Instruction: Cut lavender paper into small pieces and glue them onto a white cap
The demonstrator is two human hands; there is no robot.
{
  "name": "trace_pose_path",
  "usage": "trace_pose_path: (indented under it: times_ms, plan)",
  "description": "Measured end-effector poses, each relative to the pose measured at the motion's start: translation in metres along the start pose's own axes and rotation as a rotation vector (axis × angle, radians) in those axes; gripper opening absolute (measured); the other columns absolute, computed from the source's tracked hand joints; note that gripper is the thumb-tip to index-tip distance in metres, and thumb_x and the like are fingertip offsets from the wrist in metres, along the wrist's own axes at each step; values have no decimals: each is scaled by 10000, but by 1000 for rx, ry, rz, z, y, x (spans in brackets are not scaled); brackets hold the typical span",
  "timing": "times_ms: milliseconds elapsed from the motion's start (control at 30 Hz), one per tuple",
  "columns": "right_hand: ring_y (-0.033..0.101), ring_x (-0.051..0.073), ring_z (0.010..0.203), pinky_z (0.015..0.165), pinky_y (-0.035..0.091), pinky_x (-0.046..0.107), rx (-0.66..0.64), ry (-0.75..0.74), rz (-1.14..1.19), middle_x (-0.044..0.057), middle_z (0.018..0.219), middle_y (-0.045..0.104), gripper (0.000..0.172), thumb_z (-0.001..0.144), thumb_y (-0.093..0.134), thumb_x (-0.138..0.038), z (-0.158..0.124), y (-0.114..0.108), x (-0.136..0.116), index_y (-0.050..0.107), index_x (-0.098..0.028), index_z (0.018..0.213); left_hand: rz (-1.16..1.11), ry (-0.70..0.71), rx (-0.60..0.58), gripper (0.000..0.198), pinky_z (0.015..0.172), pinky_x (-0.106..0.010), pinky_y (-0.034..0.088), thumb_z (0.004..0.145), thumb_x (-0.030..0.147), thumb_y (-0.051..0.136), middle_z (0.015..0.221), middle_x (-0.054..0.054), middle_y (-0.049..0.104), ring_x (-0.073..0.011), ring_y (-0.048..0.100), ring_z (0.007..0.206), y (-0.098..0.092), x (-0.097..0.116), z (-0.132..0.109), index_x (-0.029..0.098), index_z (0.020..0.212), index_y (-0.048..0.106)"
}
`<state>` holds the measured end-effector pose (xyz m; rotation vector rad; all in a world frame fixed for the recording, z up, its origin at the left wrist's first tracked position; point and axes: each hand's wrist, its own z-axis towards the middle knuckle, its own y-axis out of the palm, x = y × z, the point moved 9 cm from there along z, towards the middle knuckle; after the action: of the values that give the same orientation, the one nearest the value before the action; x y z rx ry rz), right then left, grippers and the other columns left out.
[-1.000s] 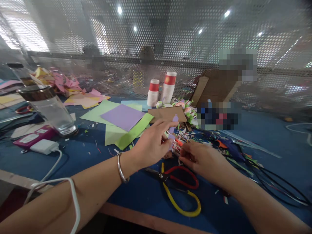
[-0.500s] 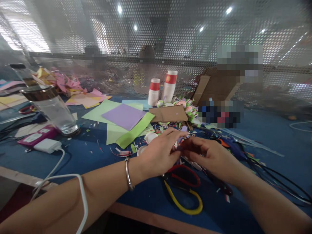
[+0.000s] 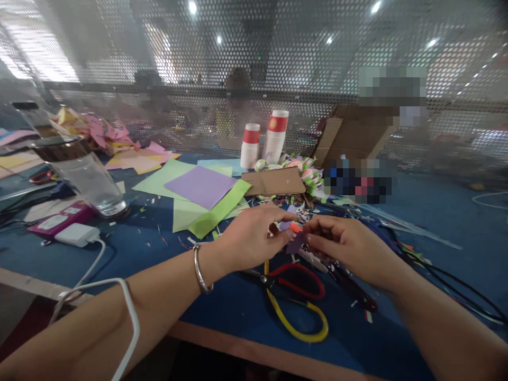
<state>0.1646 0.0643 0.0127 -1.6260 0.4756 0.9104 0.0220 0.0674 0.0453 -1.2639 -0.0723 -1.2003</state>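
A small dark purple piece of paper (image 3: 294,244) is pinched between the thumb and fingertips of my right hand (image 3: 351,248). My left hand (image 3: 254,235) is just left of it, thumb and forefinger apart, the thumb tip close to the paper's edge. Whether that thumb touches the paper is unclear. Behind the fingertips lie paper scraps, one of them orange. On the table below my hands rest scissors (image 3: 311,337) with one red and one yellow handle. A dark red, long-handled tool (image 3: 359,293) lies partly under my right hand.
Purple paper (image 3: 202,186) and green sheets (image 3: 159,180) lie left of centre. Behind are cardboard (image 3: 275,181), paper-cup stacks (image 3: 275,143), and several green-and-white paper pieces (image 3: 313,177). At left stand a glass bottle (image 3: 89,182) and a charger (image 3: 77,235) with a white cable. Black cables (image 3: 448,288) run right.
My hands have drawn slightly apart, the left one moving left. The purple paper now shows more clearly at my right fingertips. More of the scissors is uncovered.
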Motion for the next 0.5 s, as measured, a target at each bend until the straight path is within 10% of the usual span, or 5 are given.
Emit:
trace_pose_path:
  times_ms: [367,500]
  plan:
    - [614,176,637,609,410,303,170,-39,-430,16,787,710,275,930,523,-447,-5,-12,-11,663,-224,1009,109,-44,-142,243,760,-300,500,870,146,590,886,-23,796,-185,706,841,5,-2,0,212,999,785]
    - [609,183,680,610,389,298,-28,-114,-520,24,784,690,170,916,563,-354,-14,11,-27,657,-213,917,146,-45,-139,216,737,-300,488,896,201,590,879,-23,791,-185,698,832,3,0,0,223,968,793]
